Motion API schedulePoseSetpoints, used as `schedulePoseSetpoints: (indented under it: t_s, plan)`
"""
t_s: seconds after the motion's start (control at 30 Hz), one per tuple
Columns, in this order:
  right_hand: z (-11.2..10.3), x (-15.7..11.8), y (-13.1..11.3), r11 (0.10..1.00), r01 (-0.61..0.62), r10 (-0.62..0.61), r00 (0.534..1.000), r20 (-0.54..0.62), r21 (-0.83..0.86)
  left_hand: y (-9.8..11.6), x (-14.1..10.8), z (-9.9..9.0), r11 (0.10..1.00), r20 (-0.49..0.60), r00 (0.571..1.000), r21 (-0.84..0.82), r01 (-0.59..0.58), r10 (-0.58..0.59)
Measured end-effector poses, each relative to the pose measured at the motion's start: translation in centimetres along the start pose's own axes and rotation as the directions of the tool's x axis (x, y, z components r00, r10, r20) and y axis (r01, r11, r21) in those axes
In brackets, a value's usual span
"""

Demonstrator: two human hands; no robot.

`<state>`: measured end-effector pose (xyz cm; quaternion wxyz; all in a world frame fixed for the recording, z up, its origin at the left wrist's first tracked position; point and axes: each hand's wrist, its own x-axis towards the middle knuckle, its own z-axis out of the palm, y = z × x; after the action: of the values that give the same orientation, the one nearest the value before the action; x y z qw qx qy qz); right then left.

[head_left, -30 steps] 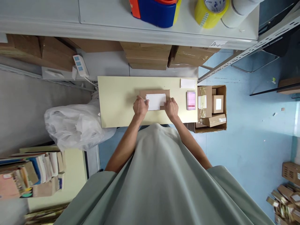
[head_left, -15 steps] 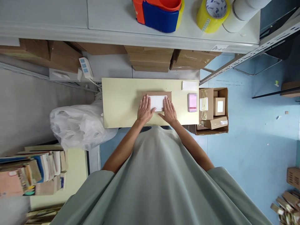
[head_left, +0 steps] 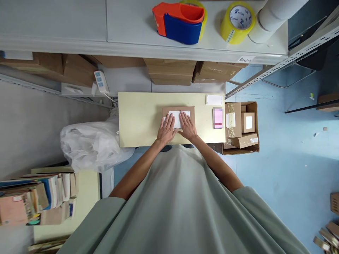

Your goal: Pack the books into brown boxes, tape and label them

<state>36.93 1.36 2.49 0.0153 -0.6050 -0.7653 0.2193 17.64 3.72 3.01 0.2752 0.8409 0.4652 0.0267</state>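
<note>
On the pale yellow table (head_left: 140, 120) lies a flat brown cardboard box (head_left: 166, 110) with a white label (head_left: 177, 122) on its top. My left hand (head_left: 166, 129) rests flat over the box's left front part, fingers stretched out at the label's left edge. My right hand (head_left: 188, 127) lies flat with its fingers on the label's right part. Neither hand grips anything. To the right on the table are a pink pack (head_left: 218, 118) and a white slip (head_left: 214, 100) behind it.
An open carton (head_left: 257, 127) holding small boxes stands right of the table. White plastic bags (head_left: 91, 143) bulge at the left. The shelf (head_left: 127, 26) ahead carries an orange-and-blue tape dispenser (head_left: 182, 30), a yellow tape roll (head_left: 233, 30) and white rolls (head_left: 262, 30).
My right hand has moved left, from the box's right edge onto the label. My left hand has slid slightly toward me. The whole view has shifted a little.
</note>
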Motion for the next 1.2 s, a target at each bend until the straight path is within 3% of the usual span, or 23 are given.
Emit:
schedulePoseSetpoints:
  t_s: [0.2, 0.37, 0.57, 0.73, 0.93, 1.07, 1.2]
  plan:
    - [-0.8, -2.5, 2.9, 0.995, -0.089, 0.091, 0.994, -0.055, 0.047, 0.5, -1.0, 0.1, 0.999, 0.014, 0.999, 0.013, 0.045, -0.045]
    - [0.1, -4.4, 1.1, 0.998, 0.026, -0.026, 1.000, -0.005, 0.060, 1.0, -1.0, 0.4, 0.998, 0.028, 0.998, 0.031, 0.049, -0.050]
    - [0.8, -0.3, -1.2, 0.977, 0.202, -0.205, 0.978, 0.037, 0.068, 0.2, -0.9, 0.2, 0.997, 0.038, 0.999, 0.077, 0.027, -0.031]
    - [-0.5, 1.7, 0.9, 0.986, 0.150, -0.152, 0.988, 0.015, 0.076, -0.4, -0.9, 0.3, 0.996, 0.054, 0.998, 0.088, -0.018, 0.013]
    - [-1.2, -2.0, 3.7, 0.996, 0.049, -0.047, 0.999, -0.024, 0.077, 0.4, -0.8, 1.0, 0.997, 0.037, 0.998, 0.061, 0.041, -0.043]
    - [-0.4, -4.4, 3.3, 0.996, 0.064, -0.065, 0.998, 0.023, 0.064, 1.0, -0.5, 1.1, 0.997, 0.028, 0.998, 0.051, 0.053, -0.055]
    - [0.2, -4.1, 1.8, 0.993, 0.111, -0.114, 0.992, 0.061, 0.042, 2.0, 0.3, 1.7, 0.992, 0.010, 0.993, 0.055, 0.118, -0.118]
